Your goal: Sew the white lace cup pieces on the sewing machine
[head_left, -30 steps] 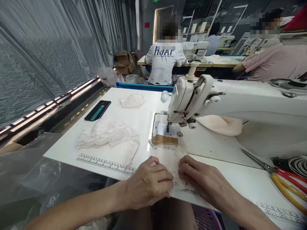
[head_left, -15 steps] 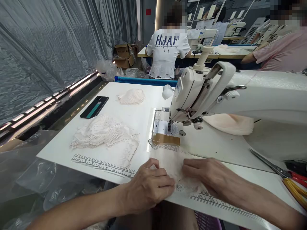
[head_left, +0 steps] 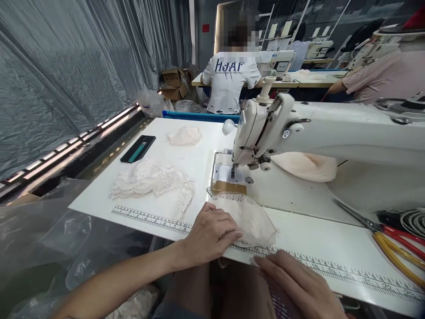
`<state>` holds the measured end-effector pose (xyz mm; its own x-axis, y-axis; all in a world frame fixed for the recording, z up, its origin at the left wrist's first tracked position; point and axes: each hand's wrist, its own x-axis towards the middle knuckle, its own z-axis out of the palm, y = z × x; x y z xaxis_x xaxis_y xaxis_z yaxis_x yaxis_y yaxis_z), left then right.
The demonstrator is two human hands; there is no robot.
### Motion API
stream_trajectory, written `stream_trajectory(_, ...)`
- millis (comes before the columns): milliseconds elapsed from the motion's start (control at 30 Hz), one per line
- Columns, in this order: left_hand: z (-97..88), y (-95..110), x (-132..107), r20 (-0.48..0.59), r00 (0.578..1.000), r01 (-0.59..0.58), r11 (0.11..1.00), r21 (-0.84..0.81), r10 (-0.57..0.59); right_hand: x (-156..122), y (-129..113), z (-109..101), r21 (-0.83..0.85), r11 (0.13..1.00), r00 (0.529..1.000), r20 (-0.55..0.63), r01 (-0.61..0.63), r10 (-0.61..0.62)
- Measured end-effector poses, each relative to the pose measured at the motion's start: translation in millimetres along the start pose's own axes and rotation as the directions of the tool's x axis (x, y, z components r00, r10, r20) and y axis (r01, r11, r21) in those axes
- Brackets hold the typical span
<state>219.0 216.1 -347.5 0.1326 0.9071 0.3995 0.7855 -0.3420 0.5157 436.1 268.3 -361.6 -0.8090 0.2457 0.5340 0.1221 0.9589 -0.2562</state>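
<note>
My left hand [head_left: 212,232] rests at the front of the sewing table, its curled fingers closed on the left edge of a cream lace fabric piece [head_left: 254,217]. This piece lies flat below the needle area of the white sewing machine [head_left: 254,128], its right side spread out and uncovered. At the table's front edge, apart from the fabric, is my right hand [head_left: 297,281], with stretched-out fingers and nothing visible in them. A pile of similar lace pieces [head_left: 149,179] lies to the left, and a single lace piece [head_left: 184,136] sits farther back.
A dark phone [head_left: 138,149] lies at the table's left. Scissors [head_left: 372,226] with red and yellow handles lie at the right. A printed ruler [head_left: 149,219] runs along the front edge. Beyond the table sits a person in a white shirt [head_left: 229,82]; another in pink [head_left: 378,75] is at right.
My right hand has let go of the lace piece and moved down and right to the table edge. The left hand stays on the fabric. The view has shifted slightly.
</note>
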Motion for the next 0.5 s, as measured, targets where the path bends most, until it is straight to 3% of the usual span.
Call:
stream_trajectory(100,3.1,5,0,-0.04,0.998,0.048,0.999,-0.004,-0.048,5,-2,19,-0.073,0.994,0.988,-0.131,-0.087,0.076)
stream_trajectory(233,4.8,7,-1,-0.07,0.995,0.064,0.998,-0.02,-0.066,7,-6,32,-0.138,0.97,0.961,-0.218,-0.2,0.167)
stream_trajectory(500,7.9,5,-3,-0.083,0.996,0.024,0.999,0.025,-0.021,20,-13,34,-0.116,0.959,0.938,-0.266,-0.26,0.222)
